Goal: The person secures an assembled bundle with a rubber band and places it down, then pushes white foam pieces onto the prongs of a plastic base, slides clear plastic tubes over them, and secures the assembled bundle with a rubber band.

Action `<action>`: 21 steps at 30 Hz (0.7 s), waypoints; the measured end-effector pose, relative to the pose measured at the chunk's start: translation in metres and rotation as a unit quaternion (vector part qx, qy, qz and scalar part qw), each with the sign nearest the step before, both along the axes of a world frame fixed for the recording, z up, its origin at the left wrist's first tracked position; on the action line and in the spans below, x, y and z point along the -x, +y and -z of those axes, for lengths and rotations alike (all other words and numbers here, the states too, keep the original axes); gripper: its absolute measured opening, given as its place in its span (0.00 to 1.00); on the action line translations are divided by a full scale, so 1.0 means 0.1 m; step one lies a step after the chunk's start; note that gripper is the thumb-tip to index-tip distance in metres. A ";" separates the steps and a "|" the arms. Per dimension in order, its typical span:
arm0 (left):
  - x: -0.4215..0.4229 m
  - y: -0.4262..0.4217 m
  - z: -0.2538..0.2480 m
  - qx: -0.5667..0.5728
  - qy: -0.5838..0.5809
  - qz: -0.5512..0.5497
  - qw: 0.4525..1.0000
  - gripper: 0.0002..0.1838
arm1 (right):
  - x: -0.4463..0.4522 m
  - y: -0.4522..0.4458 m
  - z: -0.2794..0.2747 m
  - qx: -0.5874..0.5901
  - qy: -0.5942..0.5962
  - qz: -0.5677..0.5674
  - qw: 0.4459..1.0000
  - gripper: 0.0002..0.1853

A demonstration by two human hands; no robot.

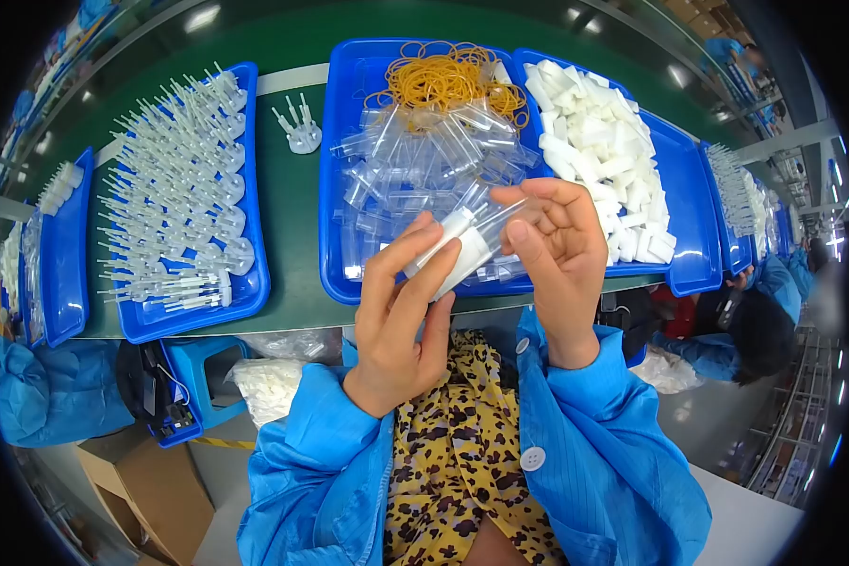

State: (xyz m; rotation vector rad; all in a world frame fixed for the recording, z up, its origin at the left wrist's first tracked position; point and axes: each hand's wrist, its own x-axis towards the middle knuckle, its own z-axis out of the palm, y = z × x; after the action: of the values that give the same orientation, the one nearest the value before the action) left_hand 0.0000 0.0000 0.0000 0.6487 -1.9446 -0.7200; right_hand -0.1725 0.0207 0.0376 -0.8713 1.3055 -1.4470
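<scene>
Rubber bands [448, 80] and clear sleeves [387, 156] in a blue tray [329, 174], white pieces [604, 141] heaped alongside, left hand [396, 330] gripping white cylinders [462, 261] over the tray, right hand [571, 259] holding clear plastic [500, 219] at their ends, overlap hard to make out

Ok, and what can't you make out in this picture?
All in the head view:
White cylindrical pieces: parts hidden behind fingers of the left hand.
Clear plastic sleeve: part hidden by the thumb of the right hand.
Tangled orange-yellow rubber bands: count hidden by overlap.
Blue-sleeved co-worker at right: handwork too small to tell.
</scene>
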 end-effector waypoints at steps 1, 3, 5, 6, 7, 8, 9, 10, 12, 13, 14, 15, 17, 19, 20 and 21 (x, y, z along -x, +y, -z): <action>0.01 0.00 0.00 0.001 0.019 -0.015 1.000 0.34 | -0.02 -0.01 0.01 0.024 0.028 0.008 0.999 0.40; 0.09 0.02 0.03 0.003 0.038 -0.028 0.999 0.33 | -0.04 -0.01 0.08 0.050 0.056 0.020 0.997 0.41; 0.15 0.04 0.09 -0.007 0.097 -0.043 0.994 0.36 | -0.09 -0.04 0.13 0.215 0.305 -0.013 0.927 0.49; 0.17 0.05 0.11 -0.008 0.095 -0.041 0.995 0.36 | -0.10 -0.03 0.13 0.214 0.305 -0.011 0.928 0.49; 0.20 0.05 0.14 -0.018 0.132 -0.037 0.990 0.37 | -0.11 -0.03 0.12 0.200 0.333 -0.012 0.921 0.52; 0.21 0.05 0.16 -0.028 0.167 -0.034 0.985 0.38 | -0.11 -0.03 0.11 0.185 0.361 -0.013 0.914 0.55; 0.21 0.04 0.18 -0.028 0.166 -0.032 0.985 0.38 | -0.10 -0.03 0.11 0.185 0.361 -0.012 0.914 0.55; 0.21 0.04 0.18 -0.010 0.165 -0.024 0.986 0.40 | -0.07 -0.04 0.10 0.187 0.371 -0.025 0.909 0.55; 0.20 0.03 0.18 0.008 0.162 -0.013 0.987 0.42 | -0.05 -0.05 0.11 0.189 0.381 -0.036 0.904 0.55; 0.20 0.02 0.15 0.032 0.158 -0.015 0.987 0.42 | -0.05 -0.06 0.12 0.192 0.344 -0.050 0.918 0.55; 0.20 0.02 0.14 0.057 0.154 -0.016 0.986 0.43 | -0.04 -0.06 0.13 0.196 0.306 -0.063 0.929 0.55; 0.19 0.02 0.14 0.057 0.153 -0.016 0.986 0.43 | -0.06 -0.05 0.14 0.196 0.306 -0.063 0.930 0.55; 0.17 0.02 0.15 0.082 0.125 -0.023 0.988 0.46 | -0.10 -0.04 0.17 0.186 0.258 -0.074 0.945 0.54; 0.19 0.02 0.19 0.058 0.146 -0.009 0.988 0.47 | -0.07 -0.04 0.13 0.204 0.322 -0.053 0.923 0.53; 0.19 0.03 0.21 0.033 0.165 0.004 0.986 0.48 | -0.06 -0.03 0.12 0.221 0.385 -0.031 0.896 0.52; 0.19 0.04 0.21 0.032 0.165 0.005 0.986 0.48 | -0.06 -0.02 0.11 0.220 0.385 -0.030 0.896 0.52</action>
State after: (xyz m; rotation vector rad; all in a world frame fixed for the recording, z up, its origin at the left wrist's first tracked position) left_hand -0.0187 0.0038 -0.0207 0.4480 -1.6584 -0.7192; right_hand -0.1669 0.0186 0.0268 -1.9102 1.4944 -1.4183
